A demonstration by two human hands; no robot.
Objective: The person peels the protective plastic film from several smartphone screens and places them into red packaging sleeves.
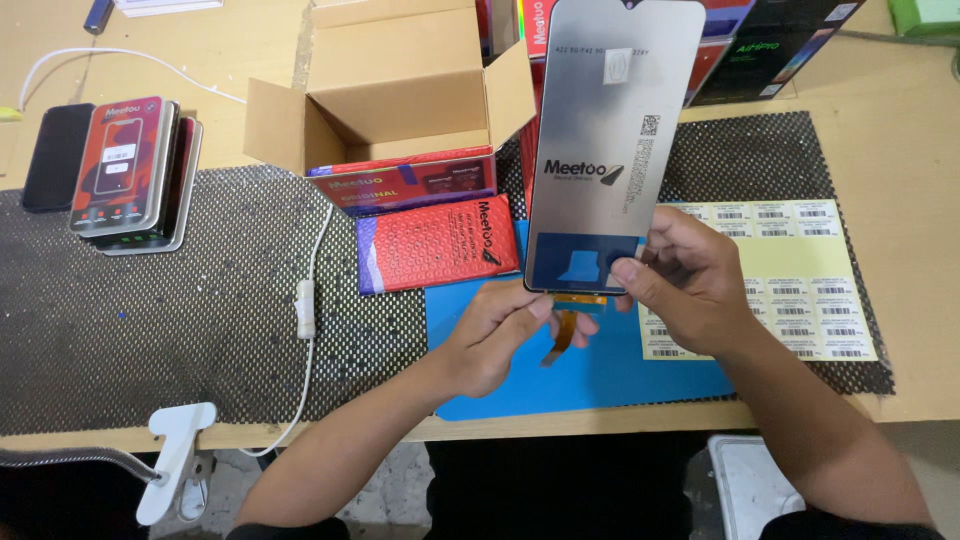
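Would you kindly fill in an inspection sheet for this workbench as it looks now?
Surface: wooden table, black mesh mat, blue mat.
Job's things: phone screen panel held upright, orange ribbon cable hanging below.
Clutter: open cardboard box, red boxes, stacked tins, label sheet.
Grippers: left hand at the panel's bottom edge; right hand pinching its lower corner.
Cables: white cord.
Surroundings: white clamp.

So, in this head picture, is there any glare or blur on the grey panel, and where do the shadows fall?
Head view: the grey phone screen panel is sharp, with only a soft pale sheen, no hard glare; the left hand and right hand are in focus; faint shadows lie under the hands on the blue mat; light is even and diffuse.
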